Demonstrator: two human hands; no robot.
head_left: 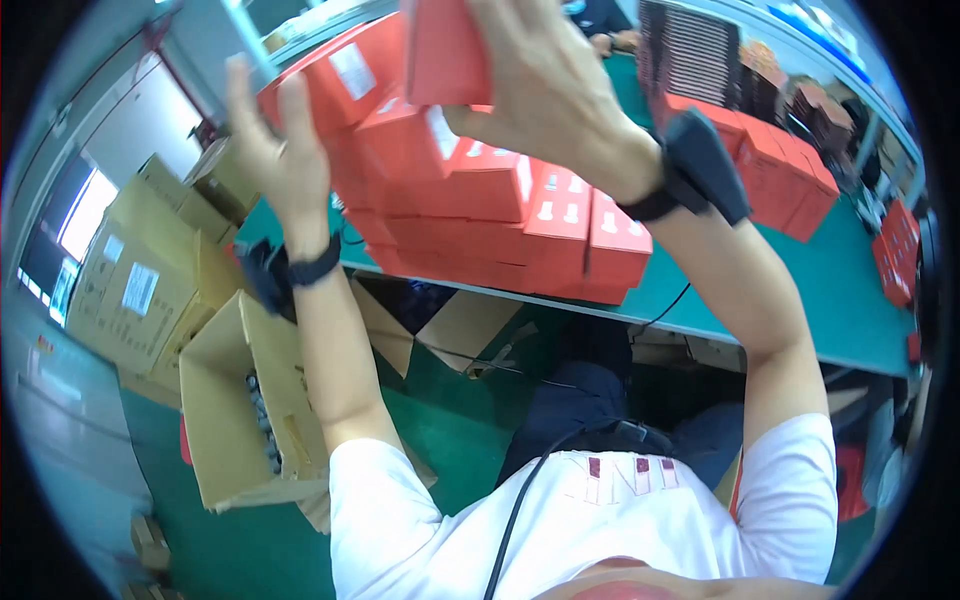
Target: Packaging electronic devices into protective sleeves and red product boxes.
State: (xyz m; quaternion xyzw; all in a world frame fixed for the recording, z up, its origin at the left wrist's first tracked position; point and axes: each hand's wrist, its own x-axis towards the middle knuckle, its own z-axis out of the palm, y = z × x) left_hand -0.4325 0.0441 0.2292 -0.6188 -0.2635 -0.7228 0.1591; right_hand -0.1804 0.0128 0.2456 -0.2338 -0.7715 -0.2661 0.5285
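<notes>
Raised over the workbench, my right hand (550, 95) grips a red box (443, 60), its thumb under the lower edge and the fingers behind it. The top of that box runs out of the picture. My left hand (285, 160) is up at the left with its fingers and thumb apart, slightly blurred, holding nothing. Below and between both hands stands a stack of red boxes (455, 240) on the green workbench (850, 290). Some of the boxes bear white printed pictures on their tops. Each wrist wears a black strapped device.
An open cardboard carton (215, 430) with small dark items inside stands on the floor at my left, near larger cartons (130, 270). More red boxes (760, 165) and a dark ridged stack (688, 60) sit at the right back. Another person's hand (622, 42) shows across the bench.
</notes>
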